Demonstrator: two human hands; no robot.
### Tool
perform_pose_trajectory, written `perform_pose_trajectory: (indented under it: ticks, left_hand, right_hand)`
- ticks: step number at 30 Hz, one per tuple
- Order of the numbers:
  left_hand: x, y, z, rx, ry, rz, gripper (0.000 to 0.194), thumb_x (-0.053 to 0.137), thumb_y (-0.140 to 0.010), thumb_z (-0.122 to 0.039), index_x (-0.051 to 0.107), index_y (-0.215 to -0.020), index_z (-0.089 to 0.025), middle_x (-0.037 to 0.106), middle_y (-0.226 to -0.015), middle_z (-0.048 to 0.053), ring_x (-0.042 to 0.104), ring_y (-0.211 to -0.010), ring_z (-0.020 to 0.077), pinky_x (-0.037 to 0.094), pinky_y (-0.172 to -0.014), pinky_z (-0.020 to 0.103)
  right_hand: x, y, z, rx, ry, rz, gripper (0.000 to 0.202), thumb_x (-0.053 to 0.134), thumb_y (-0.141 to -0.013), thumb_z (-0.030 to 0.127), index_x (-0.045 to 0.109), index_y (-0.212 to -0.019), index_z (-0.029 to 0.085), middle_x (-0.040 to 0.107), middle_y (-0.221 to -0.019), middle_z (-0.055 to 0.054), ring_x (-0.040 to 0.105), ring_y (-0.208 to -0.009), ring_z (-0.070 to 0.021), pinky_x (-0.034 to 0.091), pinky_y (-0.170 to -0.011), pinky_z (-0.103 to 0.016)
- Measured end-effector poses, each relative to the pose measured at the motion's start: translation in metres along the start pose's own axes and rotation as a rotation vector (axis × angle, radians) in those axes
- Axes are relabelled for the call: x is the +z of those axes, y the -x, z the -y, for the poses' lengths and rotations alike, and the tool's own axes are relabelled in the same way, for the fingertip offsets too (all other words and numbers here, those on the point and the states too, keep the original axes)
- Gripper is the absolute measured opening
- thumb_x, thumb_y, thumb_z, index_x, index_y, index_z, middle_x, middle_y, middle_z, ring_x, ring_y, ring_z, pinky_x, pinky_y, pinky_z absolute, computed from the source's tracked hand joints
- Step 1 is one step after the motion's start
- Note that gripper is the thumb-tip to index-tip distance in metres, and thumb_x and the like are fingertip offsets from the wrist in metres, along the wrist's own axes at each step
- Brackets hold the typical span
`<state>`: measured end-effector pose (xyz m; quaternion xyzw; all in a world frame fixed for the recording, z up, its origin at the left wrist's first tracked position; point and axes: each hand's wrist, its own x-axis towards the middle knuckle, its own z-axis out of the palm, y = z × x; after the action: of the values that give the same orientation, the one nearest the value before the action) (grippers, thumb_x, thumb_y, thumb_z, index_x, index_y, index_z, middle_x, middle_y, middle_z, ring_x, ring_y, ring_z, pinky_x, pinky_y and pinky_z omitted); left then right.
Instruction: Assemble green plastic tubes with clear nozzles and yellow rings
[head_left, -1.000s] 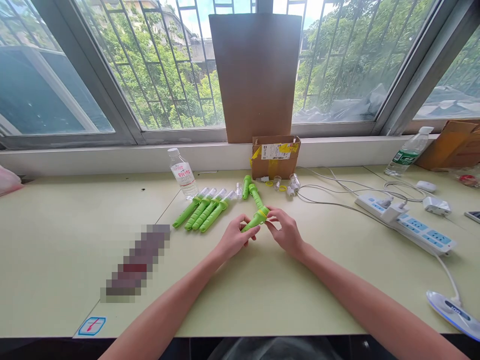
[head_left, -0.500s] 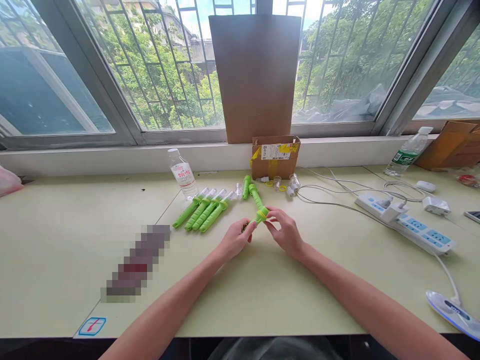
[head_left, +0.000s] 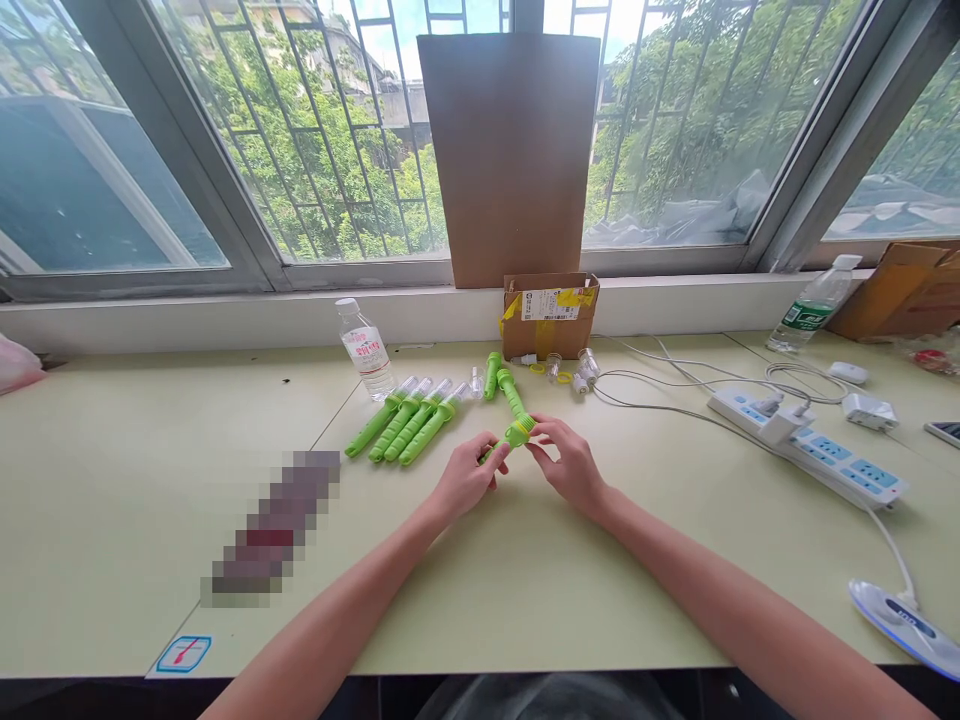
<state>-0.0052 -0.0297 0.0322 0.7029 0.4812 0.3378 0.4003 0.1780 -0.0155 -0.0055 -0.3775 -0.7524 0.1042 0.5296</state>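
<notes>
My left hand [head_left: 466, 478] is closed around the shaft of a green plastic tube [head_left: 516, 434], held tilted just above the table. At the wider end of this tube, where a yellow ring shows, the fingertips of my right hand [head_left: 568, 465] pinch the rim. Directly behind it lies another ribbed green tube [head_left: 513, 394], with a further green tube [head_left: 492, 375] beside that one. To the left, several green tubes with clear caps [head_left: 427, 422] lie side by side. A loose clear cap [head_left: 477, 382] is near their tips.
Clear plastic cups [head_left: 588, 367] and yellow rings [head_left: 564, 378] lie before a small cardboard box [head_left: 551, 315]. A water bottle [head_left: 366, 350] stands at back left. On the right are a power strip [head_left: 810, 445], cables, a second bottle [head_left: 814, 305] and a white-blue device [head_left: 904, 628].
The held green tube has turned slightly, its wide end showing more towards me. My left hand has shifted a little; my right hand stays at the rim.
</notes>
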Motion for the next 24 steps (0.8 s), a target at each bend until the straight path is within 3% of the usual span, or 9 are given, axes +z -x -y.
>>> perform_pose_trajectory:
  ticks: [4, 9, 17, 24]
  left_hand:
    - [0.0007, 0.0004, -0.0016, -0.022, 0.024, 0.026, 0.038, 0.042, -0.085, -0.053, 0.050, -0.073, -0.018, 0.058, -0.061, -0.002, 0.042, -0.040, 0.0071, 0.034, -0.044, 0.021]
    - [0.0013, 0.0025, -0.0056, -0.129, 0.114, 0.041, 0.038, 0.062, -0.074, -0.051, 0.045, -0.090, -0.021, 0.055, -0.058, -0.007, 0.040, -0.037, 0.0055, 0.031, -0.039, 0.018]
    - [-0.0013, 0.0005, -0.0036, -0.119, 0.176, 0.041, 0.034, 0.062, -0.075, -0.048, 0.046, -0.081, -0.019, 0.065, -0.074, 0.002, 0.054, -0.047, 0.0093, 0.033, -0.036, 0.017]
    - [0.0004, 0.0005, -0.0017, -0.086, 0.113, 0.044, 0.033, 0.054, -0.080, -0.050, 0.053, -0.081, -0.017, 0.065, -0.077, 0.003, 0.055, -0.049, 0.0097, 0.036, -0.039, 0.018]
  right_hand:
    - [-0.0008, -0.0007, 0.0007, 0.004, 0.007, 0.007, 0.013, 0.055, -0.084, 0.020, 0.056, -0.096, 0.024, 0.062, -0.114, -0.009, 0.062, -0.097, -0.0220, 0.059, -0.070, -0.038]
    - [-0.0022, -0.0017, 0.0037, 0.003, 0.000, 0.027, 0.017, 0.058, -0.081, 0.022, 0.054, -0.098, 0.024, 0.061, -0.116, -0.009, 0.061, -0.101, -0.0228, 0.059, -0.071, -0.038]
    - [-0.0012, -0.0013, -0.0001, 0.007, 0.020, 0.077, 0.030, 0.063, -0.076, 0.020, 0.051, -0.103, 0.024, 0.059, -0.120, -0.009, 0.060, -0.101, -0.0230, 0.058, -0.072, -0.039]
    - [0.0005, -0.0004, -0.0040, 0.016, 0.041, 0.070, 0.020, 0.052, -0.082, 0.014, 0.050, -0.099, 0.023, 0.060, -0.117, -0.009, 0.060, -0.102, -0.0223, 0.057, -0.072, -0.038]
